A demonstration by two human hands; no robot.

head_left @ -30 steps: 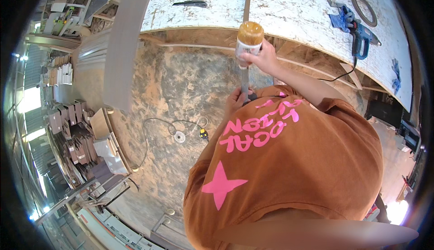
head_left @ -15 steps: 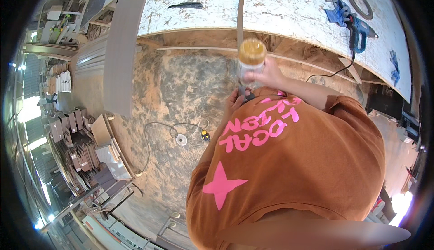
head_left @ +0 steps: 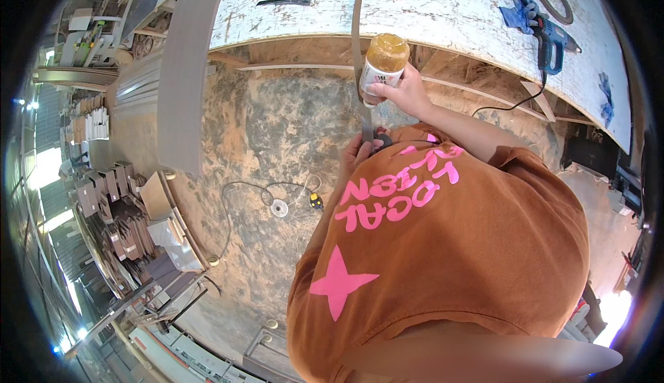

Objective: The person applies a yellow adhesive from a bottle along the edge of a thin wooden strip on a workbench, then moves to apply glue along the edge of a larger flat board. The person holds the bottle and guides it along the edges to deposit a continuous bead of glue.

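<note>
My right hand (head_left: 408, 94) is closed around a clear bottle (head_left: 384, 56) with amber contents at its far end and a white label near the fingers. Tilted away from me, it hangs by the near edge of the worktable. A long, narrow brown strip (head_left: 357, 20) runs from the tabletop over the edge, passing behind the bottle toward me. Close to my body, my left hand (head_left: 357, 150) has its fingers closed on the strip's near end. A small dark and red object (head_left: 381, 139) shows beside those fingers; its kind is unclear.
The scratched white worktable (head_left: 422, 9) carries a box cutter (head_left: 284, 0), a blue heat gun (head_left: 551, 45), blue gloves (head_left: 520, 13) and a ring-shaped roll (head_left: 552, 0). A wide board (head_left: 185, 71) stands at left. A corded tool (head_left: 315, 201) lies on the dusty floor.
The bottle and my right hand have moved away from me, over the table edge. The strip now bows slightly left. My left hand stays near my body.
</note>
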